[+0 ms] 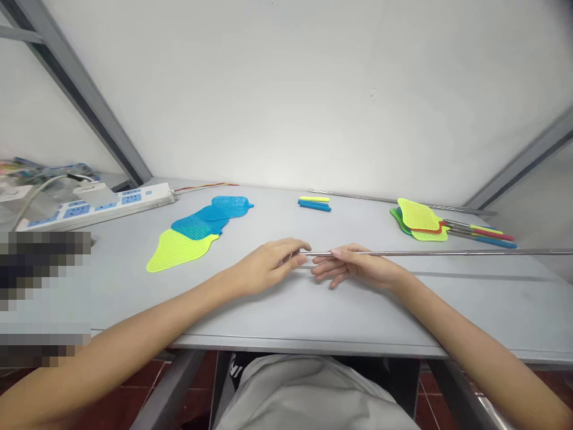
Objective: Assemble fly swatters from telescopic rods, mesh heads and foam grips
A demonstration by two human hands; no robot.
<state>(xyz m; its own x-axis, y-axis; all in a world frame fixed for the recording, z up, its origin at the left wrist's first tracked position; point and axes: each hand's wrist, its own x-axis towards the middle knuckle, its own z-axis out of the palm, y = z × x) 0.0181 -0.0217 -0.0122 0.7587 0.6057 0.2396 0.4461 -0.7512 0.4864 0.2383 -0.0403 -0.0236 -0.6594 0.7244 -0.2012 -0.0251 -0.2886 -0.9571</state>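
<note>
A long thin metal telescopic rod (447,252) runs level above the table from between my hands out past the right edge of the view. My right hand (358,263) pinches it near its left end with thumb and forefinger, the other fingers spread below. At the rod's tip, my left hand (273,263) is closed with thumb and fingertips around the end. Left of my hands lie loose fly swatter heads: one yellow (179,251) and two blue ones, a nearer blue head (199,223) overlapping a farther blue head (229,206).
Yellow and blue handle sleeves (314,204) lie at the back middle. Several fly swatters (421,221) are stacked at the right. Another metal rod (367,196) rests along the wall. A power strip (102,206) with plugs sits at the left, beside plastic-wrapped items (49,179).
</note>
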